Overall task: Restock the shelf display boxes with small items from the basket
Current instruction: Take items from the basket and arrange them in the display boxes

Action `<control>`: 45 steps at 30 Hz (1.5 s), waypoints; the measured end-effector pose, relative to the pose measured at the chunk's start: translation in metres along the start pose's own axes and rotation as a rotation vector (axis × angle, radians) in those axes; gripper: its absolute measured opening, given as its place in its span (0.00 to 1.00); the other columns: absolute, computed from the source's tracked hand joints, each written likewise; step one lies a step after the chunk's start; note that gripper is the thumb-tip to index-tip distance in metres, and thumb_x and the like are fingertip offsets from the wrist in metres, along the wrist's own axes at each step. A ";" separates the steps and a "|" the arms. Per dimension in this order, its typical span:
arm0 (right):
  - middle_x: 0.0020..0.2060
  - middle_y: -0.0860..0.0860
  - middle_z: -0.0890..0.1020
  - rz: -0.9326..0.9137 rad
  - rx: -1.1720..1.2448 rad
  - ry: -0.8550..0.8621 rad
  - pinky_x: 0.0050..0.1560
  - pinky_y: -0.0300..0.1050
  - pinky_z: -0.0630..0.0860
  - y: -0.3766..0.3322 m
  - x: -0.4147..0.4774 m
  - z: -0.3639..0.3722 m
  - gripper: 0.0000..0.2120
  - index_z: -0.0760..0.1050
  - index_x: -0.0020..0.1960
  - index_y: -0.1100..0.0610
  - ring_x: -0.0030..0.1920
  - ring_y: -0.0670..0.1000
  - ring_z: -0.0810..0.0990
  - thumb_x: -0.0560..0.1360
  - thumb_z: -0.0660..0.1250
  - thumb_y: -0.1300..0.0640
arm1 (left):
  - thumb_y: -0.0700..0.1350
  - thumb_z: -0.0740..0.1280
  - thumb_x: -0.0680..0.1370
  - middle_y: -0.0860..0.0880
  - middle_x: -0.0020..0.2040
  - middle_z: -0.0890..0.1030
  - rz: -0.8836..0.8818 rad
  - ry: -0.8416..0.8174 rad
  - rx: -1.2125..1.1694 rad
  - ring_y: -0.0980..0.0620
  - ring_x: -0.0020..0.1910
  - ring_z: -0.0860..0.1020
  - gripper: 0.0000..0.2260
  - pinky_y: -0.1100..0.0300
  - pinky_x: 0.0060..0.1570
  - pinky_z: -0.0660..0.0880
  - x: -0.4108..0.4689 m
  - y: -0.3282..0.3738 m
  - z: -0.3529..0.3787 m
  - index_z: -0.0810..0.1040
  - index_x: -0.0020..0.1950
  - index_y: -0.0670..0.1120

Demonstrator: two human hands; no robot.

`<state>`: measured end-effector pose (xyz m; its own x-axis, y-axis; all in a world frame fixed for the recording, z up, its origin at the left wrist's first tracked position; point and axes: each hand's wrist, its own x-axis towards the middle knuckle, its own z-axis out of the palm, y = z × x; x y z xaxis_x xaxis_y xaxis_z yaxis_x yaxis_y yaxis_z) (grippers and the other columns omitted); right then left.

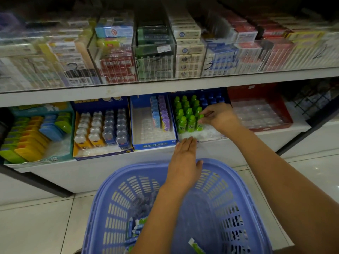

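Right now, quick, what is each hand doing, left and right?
Left hand: open, fingers straight, tips at the front edge of the blue cardboard display box.
Right hand: pinching a small green bottle-shaped item in that box.

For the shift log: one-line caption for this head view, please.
Right hand pinches a green item in the display box; open left hand touches the box's front edge, over the blue basket.

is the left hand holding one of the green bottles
No, the left hand lies flat, holding nothing, at the front edge of the display box, while the right hand pinches a green bottle.
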<state>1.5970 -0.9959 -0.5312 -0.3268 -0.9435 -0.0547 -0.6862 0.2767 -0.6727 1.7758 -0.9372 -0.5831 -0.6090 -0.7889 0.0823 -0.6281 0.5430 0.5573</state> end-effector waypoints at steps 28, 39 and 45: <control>0.64 0.58 0.72 0.228 -0.732 -1.061 0.64 0.49 0.68 0.116 -0.193 0.200 0.28 0.66 0.70 0.62 0.65 0.58 0.71 0.75 0.68 0.50 | 0.43 0.62 0.80 0.40 0.52 0.78 -0.678 -0.825 0.230 0.41 0.57 0.77 0.12 0.53 0.50 0.74 -0.151 -0.165 0.087 0.74 0.60 0.38; 0.45 0.55 0.81 0.262 -0.634 -1.100 0.50 0.47 0.76 0.136 -0.190 0.231 0.16 0.77 0.52 0.61 0.48 0.56 0.80 0.71 0.70 0.51 | 0.43 0.69 0.76 0.43 0.60 0.78 -0.638 -0.841 0.272 0.45 0.58 0.77 0.16 0.52 0.56 0.75 -0.146 -0.168 0.118 0.75 0.63 0.42; 0.28 0.52 0.80 0.476 0.211 -1.096 0.34 0.38 0.75 0.101 -0.153 0.189 0.10 0.77 0.37 0.61 0.28 0.46 0.77 0.76 0.64 0.59 | 0.40 0.64 0.78 0.40 0.54 0.78 -0.716 -0.699 0.105 0.42 0.53 0.78 0.09 0.51 0.53 0.76 -0.142 -0.161 0.110 0.76 0.56 0.38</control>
<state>1.7005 -0.8582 -0.7303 0.2754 -0.4378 -0.8558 -0.4942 0.6992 -0.5167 1.9099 -0.8807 -0.7752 -0.1979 -0.6118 -0.7659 -0.9767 0.0564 0.2072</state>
